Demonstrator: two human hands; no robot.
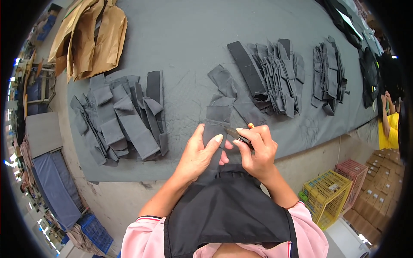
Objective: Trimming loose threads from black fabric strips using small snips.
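Observation:
My left hand [195,151] is closed on a dark grey fabric strip [218,114], its thumb pressed on top and some fingertips showing from under the cloth. In my right hand [261,150] I grip a pair of thread snips [233,133], dark blades pointing left at the strip's edge. Whether the blades touch the cloth, I cannot tell. Beyond my hands, a loose grey strip [222,81] lies folded. To its right stands a bundle of grey strips [275,77]; another heap of grey strips [118,114] rests at the left.
Loose threads [183,88] are scattered over the grey-covered table [180,26]. A brown paper bag [97,41] stands far left, and a smaller strip bundle [329,77] far right. Below the right edge are a yellow crate [327,193] and cardboard boxes [374,193]. A person in yellow [389,131] is at right.

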